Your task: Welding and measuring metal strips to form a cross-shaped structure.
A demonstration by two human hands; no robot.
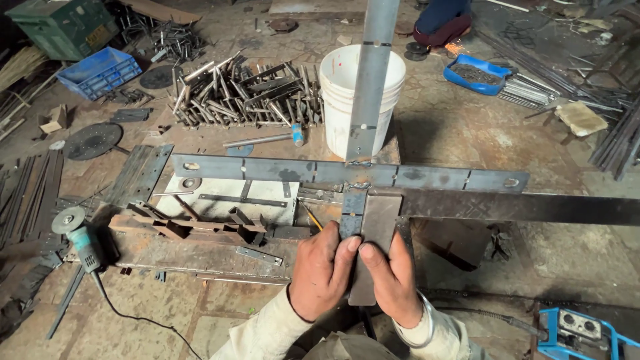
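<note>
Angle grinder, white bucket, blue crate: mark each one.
Angle grinder (83,241): head view, on its teal body.
White bucket (340,100): head view, on its left outer wall.
Blue crate (100,72): head view, on its ribbed side.

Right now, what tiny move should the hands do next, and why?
Probably nudge the small metal plate snug into the corner. Both hands, left hand and right hand, press it beside the upright bar where that bar meets the long flat bar.
</note>
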